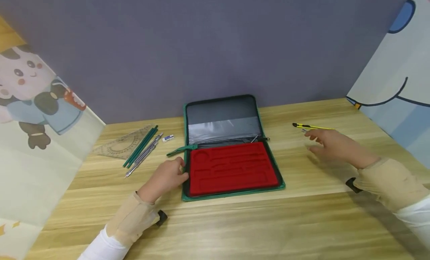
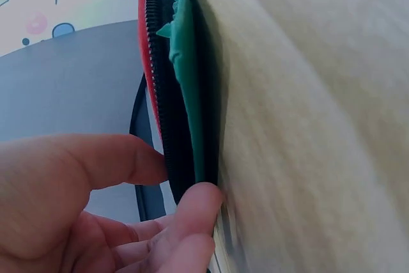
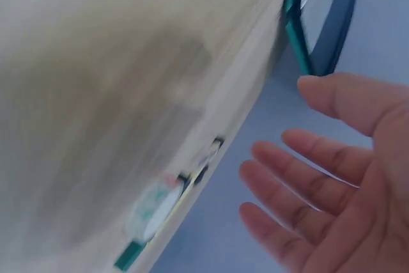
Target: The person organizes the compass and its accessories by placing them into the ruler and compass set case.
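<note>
The left hand's (image 1: 167, 176) fingers pinch the open zip case's (image 1: 221, 112) edge; the right hand's (image 1: 337, 147) spread fingers hover near a yellow-and-black utility knife (image 1: 310, 126).

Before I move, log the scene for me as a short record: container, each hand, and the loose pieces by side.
container: green zip case, lid open
inside: red moulded insert with shaped recesses
left: bare left hand pinches the case's left edge
right: bare right hand, fingers spread, holding nothing, near a slim yellow-and-black cutter
loose, left of case: clear plastic set square, green pencils, slim silver drawing tools, small white-and-blue eraser
surface: pale wood-grain table
</note>
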{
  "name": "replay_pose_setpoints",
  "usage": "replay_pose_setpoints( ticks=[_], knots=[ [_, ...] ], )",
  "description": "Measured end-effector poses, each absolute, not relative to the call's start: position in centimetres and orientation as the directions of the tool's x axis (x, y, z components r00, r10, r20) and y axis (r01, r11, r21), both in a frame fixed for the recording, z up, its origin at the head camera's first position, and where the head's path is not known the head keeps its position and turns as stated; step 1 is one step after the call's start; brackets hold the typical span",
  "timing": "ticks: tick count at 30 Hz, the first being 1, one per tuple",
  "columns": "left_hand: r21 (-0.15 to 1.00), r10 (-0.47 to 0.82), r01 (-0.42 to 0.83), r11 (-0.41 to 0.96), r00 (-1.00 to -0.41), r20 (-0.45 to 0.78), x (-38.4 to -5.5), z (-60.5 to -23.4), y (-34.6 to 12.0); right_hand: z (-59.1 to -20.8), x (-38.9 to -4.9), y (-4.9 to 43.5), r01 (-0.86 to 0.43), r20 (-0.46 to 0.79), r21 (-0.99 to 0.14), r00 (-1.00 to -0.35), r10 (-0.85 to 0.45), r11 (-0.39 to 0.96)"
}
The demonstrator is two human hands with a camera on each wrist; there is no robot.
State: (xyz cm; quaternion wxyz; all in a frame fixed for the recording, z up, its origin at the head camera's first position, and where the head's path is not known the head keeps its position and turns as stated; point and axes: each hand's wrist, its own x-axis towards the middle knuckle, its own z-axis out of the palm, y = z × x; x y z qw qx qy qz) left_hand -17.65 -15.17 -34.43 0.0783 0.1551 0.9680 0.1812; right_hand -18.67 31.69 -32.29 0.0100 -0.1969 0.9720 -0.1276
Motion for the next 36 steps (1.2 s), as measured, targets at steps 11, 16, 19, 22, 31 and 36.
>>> replay_pose_setpoints(
  ticks=[11,16,19,22,31,36],
  knots=[
    [0.39,0.324,0.255,0.885,-0.939,-0.119,-17.8,-34.5,-15.5,-31.9,-23.7,34.7,-0.34,-0.006,-0.207,-0.937,-0.349,0.917],
    [0.404,0.331,0.257,0.878,-0.935,-0.125,-17.8,-34.5,-15.5,-32.1,-25.3,35.4,-0.338,0.019,-0.213,-0.94,-0.341,0.917],
    [0.398,0.341,0.268,0.877,-0.932,-0.124,-17.8,-34.6,-15.5,-32.5,-26.1,35.7,-0.333,-0.005,-0.201,-0.94,-0.341,0.921],
    [0.397,0.346,0.275,0.876,-0.931,-0.119,-17.8,-34.6,-15.6,-32.8,-26.8,35.7,-0.343,-0.03,-0.179,-0.935,-0.353,0.922],
    [0.406,0.346,0.274,0.872,-0.931,-0.113,-17.6,-34.6,-15.4,-32.8,-27.9,35.7,-0.374,-0.07,-0.13,-0.92,-0.385,0.918],
    [0.42,0.351,0.276,0.865,-0.93,-0.112,-17.4,-34.7,-15.2,-33.0,-27.9,36.3,-0.379,-0.107,-0.154,-0.912,-0.397,0.912]
  ],
)
